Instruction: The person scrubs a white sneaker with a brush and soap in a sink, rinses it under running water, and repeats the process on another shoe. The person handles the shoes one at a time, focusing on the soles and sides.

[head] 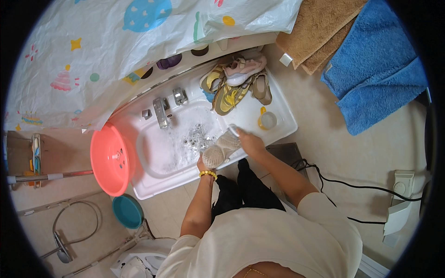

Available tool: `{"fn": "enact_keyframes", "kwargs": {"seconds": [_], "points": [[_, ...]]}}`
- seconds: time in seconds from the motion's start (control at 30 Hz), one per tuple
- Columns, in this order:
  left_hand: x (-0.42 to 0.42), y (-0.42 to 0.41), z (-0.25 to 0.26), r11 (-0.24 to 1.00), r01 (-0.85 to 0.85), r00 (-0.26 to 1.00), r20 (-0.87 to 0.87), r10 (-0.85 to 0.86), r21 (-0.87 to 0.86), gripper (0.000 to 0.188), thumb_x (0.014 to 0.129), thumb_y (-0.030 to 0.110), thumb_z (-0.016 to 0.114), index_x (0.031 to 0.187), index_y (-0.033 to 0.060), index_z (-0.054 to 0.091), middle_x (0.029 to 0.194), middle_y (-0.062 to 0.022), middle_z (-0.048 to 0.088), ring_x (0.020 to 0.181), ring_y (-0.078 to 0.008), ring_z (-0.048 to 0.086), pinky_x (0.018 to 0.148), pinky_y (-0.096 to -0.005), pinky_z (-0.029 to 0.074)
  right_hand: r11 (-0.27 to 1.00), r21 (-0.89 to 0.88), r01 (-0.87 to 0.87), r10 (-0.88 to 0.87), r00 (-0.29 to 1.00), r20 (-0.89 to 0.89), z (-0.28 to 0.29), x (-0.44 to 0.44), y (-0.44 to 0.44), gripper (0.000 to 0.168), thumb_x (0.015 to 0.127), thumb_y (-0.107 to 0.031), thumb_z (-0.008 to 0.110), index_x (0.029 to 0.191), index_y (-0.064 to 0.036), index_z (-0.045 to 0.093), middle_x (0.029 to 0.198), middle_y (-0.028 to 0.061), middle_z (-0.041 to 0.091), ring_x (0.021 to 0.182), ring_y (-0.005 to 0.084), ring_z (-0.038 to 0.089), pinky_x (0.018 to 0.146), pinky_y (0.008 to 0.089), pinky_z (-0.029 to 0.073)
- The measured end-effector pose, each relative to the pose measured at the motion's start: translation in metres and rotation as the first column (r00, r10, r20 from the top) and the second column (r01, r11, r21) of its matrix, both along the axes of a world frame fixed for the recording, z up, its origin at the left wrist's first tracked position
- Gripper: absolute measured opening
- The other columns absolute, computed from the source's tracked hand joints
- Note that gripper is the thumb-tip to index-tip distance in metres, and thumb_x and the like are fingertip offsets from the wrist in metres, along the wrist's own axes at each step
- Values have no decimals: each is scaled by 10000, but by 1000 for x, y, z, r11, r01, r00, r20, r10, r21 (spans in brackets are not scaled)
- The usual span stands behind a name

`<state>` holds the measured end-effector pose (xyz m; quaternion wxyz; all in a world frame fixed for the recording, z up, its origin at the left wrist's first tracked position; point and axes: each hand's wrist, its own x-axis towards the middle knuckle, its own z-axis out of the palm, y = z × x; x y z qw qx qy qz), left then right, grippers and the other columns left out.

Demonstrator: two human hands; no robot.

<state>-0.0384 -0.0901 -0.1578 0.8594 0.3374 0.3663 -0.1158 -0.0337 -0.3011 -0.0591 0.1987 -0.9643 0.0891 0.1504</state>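
Observation:
Over the front edge of a white washbasin (167, 139), a pale shoe sole (213, 156) is held between both hands. My left hand (201, 162), with a yellow bead bracelet at the wrist, grips one end of the shoe, its fingers largely hidden. My right hand (251, 141) is closed around a white handle (233, 130), apparently a brush, at the shoe's other end. Suds lie in the basin under the metal faucet (161, 113). Several shoes are piled on the basin's right ledge, among them a yellow-laced shoe (227, 99) and a pink one (245, 69).
A yellow-handled mug (268, 120) stands on the right ledge. A coral plastic basin (110, 160) rests at the left end, with a teal basin (127, 211) below it. Blue (372, 76) and brown towels (320, 31) hang at the upper right. Black cables (354, 185) run along the right.

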Motion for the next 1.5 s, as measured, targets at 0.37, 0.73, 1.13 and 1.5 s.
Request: {"fn": "enact_keyframes", "kwargs": {"seconds": [0.37,0.73,1.13,1.5], "points": [[6,1,7,999,19,998,-66,-22,-44,390,985,313,450,1125,-29,574,1052,-147,656,904,-296,663,797,-428,562,997,-81,12,-11,1000,12,-4,1,-10,486,900,-92,434,1369,-215,468,937,214,641,856,352,642,722,458,504],[64,88,9,959,-175,983,13,183,-223,607,977,513,374,1243,-18,495,1259,-158,561,1124,-316,568,942,-452,499,963,269,0,-33,993,117,-7,53,76,437,913,-238,539,1345,-301,503,956,159,631,870,338,619,750,441,489],[73,121,-72,957,-285,927,-269,261,-52,475,974,395,472,1180,-27,541,1088,-154,642,991,-310,633,793,-415,564,997,28,-75,77,996,-53,-155,148,106,499,857,-103,521,1326,-273,504,999,182,638,923,353,623,775,469,489],[81,136,-16,999,51,931,-362,-53,-16,460,979,445,435,1227,78,560,1200,-92,608,1064,-259,617,881,-432,544,777,605,-173,227,974,-13,-50,95,156,465,859,-188,581,1303,-323,547,901,186,661,752,331,642,682,425,506]]}}
